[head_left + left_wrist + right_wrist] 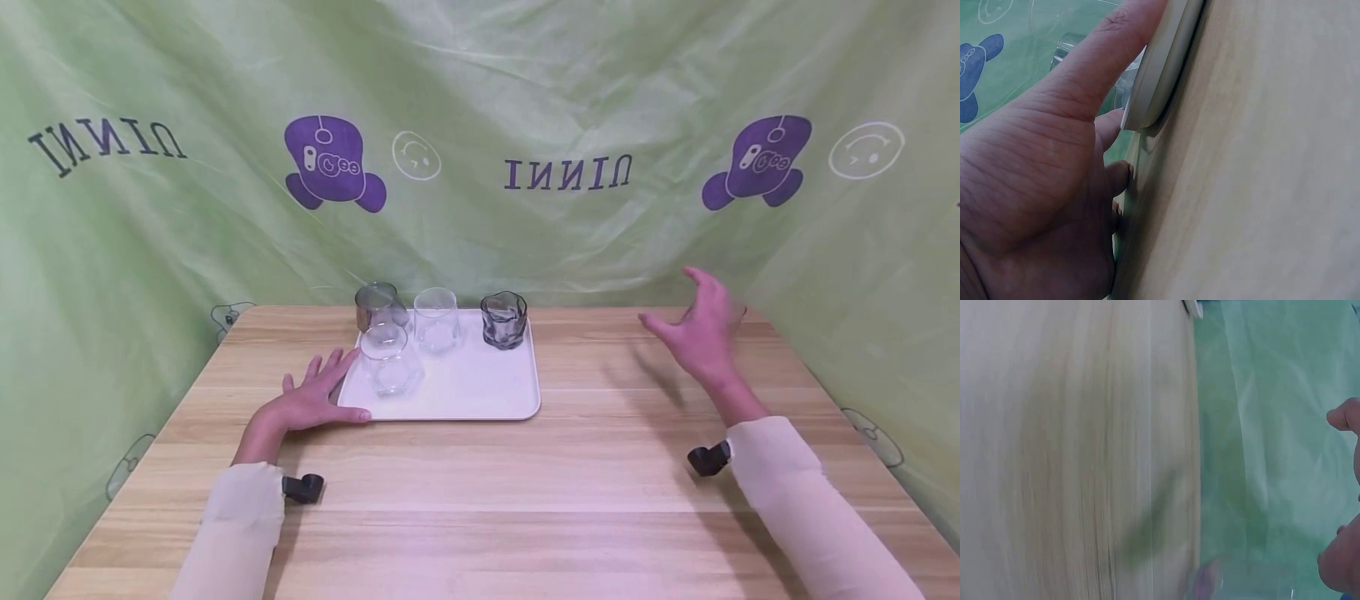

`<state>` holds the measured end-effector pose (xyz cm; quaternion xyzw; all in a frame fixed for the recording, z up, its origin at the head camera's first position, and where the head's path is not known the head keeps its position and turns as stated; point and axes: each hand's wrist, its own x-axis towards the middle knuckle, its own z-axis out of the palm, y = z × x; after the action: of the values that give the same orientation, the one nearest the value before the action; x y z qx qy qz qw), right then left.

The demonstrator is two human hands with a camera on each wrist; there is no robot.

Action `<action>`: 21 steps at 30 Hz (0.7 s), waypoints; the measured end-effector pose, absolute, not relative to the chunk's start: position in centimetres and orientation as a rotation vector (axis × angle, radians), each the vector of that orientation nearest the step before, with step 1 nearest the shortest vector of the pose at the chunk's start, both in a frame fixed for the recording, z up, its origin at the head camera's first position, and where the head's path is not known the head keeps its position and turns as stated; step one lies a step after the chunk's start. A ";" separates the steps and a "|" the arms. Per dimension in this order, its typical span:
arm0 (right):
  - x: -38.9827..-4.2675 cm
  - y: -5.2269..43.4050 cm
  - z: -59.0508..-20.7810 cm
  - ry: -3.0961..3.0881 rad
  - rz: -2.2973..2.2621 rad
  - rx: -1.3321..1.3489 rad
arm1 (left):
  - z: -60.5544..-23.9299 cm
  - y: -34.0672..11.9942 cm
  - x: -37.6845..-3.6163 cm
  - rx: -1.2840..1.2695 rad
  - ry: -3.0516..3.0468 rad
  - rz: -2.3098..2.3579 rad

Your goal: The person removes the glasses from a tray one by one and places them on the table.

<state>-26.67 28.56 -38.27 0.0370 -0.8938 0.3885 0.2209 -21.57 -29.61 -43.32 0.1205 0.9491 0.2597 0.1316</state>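
Hands first: we see the left hand [311, 402] lying flat, fingers straight, on the worktop [480, 500], thumb against the white tray [480, 396] at its 8 o'clock corner. We see the right hand [701, 329] raised at the tray's 3 o'clock, fingers spread wide, holding nothing. Four glasses [386, 358] stand on the tray.

The green backdrop cloth [525, 100] bears the printed word "UNNI" twice, upside down, in dark letters.
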 end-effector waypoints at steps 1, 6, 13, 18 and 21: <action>-26.7 28.1 -38.3 -2.482 1.069 0.126 | -43.3 -29.6 -21.6 0.349 2.755 0.755; -26.9 25.6 -38.8 -2.514 1.111 0.244 | -43.4 -29.7 -21.6 0.347 2.750 0.757; -27.7 22.2 -40.4 -2.540 1.190 0.344 | -43.4 -29.7 -21.6 0.340 2.752 0.747; -28.0 19.6 -41.4 -2.560 1.303 0.401 | -43.5 -29.7 -21.7 0.345 2.753 0.739; -28.2 18.1 -41.8 -2.552 1.380 0.442 | -43.5 -29.7 -21.7 0.344 2.754 0.743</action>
<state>-28.16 18.14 -41.78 0.1498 -0.8650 0.4677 0.1031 -21.66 -29.72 -43.49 0.1188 0.9499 0.2561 0.1340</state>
